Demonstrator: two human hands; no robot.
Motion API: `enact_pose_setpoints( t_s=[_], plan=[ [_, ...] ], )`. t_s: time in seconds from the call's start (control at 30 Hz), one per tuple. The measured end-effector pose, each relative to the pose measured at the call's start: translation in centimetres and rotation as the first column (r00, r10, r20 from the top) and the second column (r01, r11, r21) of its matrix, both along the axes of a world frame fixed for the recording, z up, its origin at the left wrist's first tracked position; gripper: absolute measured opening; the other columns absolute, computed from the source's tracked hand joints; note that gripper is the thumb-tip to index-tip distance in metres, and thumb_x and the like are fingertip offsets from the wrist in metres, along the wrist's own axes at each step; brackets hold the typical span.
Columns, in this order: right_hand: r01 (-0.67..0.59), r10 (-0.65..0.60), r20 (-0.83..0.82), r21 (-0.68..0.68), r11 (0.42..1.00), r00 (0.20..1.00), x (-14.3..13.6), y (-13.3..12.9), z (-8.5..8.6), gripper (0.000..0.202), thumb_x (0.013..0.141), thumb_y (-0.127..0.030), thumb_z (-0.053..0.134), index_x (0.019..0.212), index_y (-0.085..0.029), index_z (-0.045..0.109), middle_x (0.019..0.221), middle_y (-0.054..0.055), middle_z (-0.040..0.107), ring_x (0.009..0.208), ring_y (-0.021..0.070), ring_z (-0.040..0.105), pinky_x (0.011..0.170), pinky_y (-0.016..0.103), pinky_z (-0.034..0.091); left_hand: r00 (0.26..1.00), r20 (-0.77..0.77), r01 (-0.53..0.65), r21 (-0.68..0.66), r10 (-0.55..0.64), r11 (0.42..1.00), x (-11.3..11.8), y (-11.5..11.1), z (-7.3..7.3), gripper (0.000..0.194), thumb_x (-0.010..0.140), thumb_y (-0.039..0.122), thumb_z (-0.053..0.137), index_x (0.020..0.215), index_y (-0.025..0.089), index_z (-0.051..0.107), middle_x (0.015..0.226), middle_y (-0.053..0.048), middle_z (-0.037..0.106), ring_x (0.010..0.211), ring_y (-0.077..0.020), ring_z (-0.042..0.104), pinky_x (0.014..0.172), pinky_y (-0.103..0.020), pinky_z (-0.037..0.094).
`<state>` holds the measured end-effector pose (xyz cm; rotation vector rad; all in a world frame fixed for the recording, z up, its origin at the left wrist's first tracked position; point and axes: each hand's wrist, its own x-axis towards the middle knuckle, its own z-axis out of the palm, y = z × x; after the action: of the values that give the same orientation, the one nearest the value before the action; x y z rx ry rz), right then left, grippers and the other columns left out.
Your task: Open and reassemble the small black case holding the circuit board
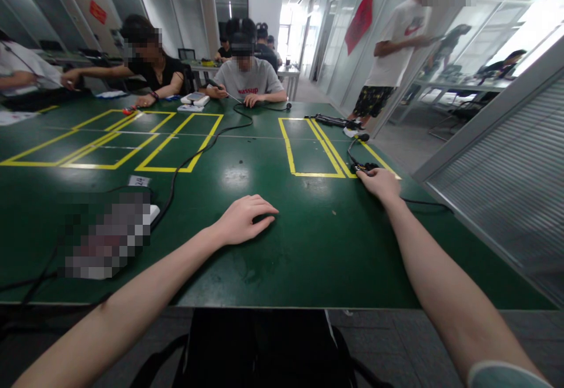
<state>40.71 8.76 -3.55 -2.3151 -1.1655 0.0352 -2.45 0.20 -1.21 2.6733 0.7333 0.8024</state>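
Note:
My left hand (247,219) lies on the green tabletop (304,259), palm down, its fingers together at the knuckles and the thumb apart from them. It holds nothing. Farther right, my right hand (382,184) reaches to a small black corded bundle (368,166) at the edge of the yellow tape boxes. Its fingertips are closed on the near side of that bundle; the exact kind of thing is hard to make out. From it a thin cord rises to a round black plug-like end (363,137). Another black cable (427,203) runs from behind my wrist toward the table's right edge.
Yellow tape rectangles (291,147) mark the table. A long black cable (211,141) crosses it to a blurred-out power strip shape (110,235) at left. Black folded gear (337,121) lies at the back right. Across sits a person in grey (247,80) holding a tool; others sit left.

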Motion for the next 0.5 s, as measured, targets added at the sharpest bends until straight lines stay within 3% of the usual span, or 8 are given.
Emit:
enact_pose_setpoints(
  t_s=[0.2,0.33,0.5],
  plan=[
    [0.053,-0.016,-0.246,0.143,0.988,0.969,0.19,0.11,-0.05,0.027,0.061,-0.037,0.085,0.073,-0.019,0.068,0.069,0.003,0.065,0.069,0.0224,0.061,0.064,0.032,0.046,1.000,-0.007,0.010,-0.012,-0.011,1.000,-0.04,-0.02,-0.01,0.023,0.102,0.026,0.056,0.111,0.019,0.075,0.109,-0.008,0.079,0.099,-0.0222,0.072,0.089,-0.038,0.057],
    [0.059,-0.002,-0.289,0.189,0.980,0.957,-0.09,0.08,-0.18,0.026,0.061,-0.032,0.084,0.075,-0.018,0.067,0.062,0.000,0.061,0.061,0.0186,0.057,0.057,0.029,0.041,1.000,-0.014,0.009,-0.009,-0.010,1.000,-0.04,0.00,-0.04,0.021,0.102,0.026,0.057,0.110,0.020,0.075,0.108,-0.007,0.079,0.099,-0.0215,0.072,0.089,-0.037,0.056],
    [0.048,0.032,-0.286,0.269,0.962,0.958,-0.42,-0.14,0.15,0.026,0.065,-0.035,0.083,0.075,-0.018,0.066,0.063,0.000,0.061,0.061,0.0188,0.056,0.056,0.029,0.040,1.000,-0.015,0.022,-0.005,-0.022,1.000,0.01,0.01,-0.05,0.021,0.102,0.026,0.057,0.109,0.018,0.075,0.108,-0.008,0.079,0.099,-0.0221,0.073,0.088,-0.037,0.056]
  ],
)
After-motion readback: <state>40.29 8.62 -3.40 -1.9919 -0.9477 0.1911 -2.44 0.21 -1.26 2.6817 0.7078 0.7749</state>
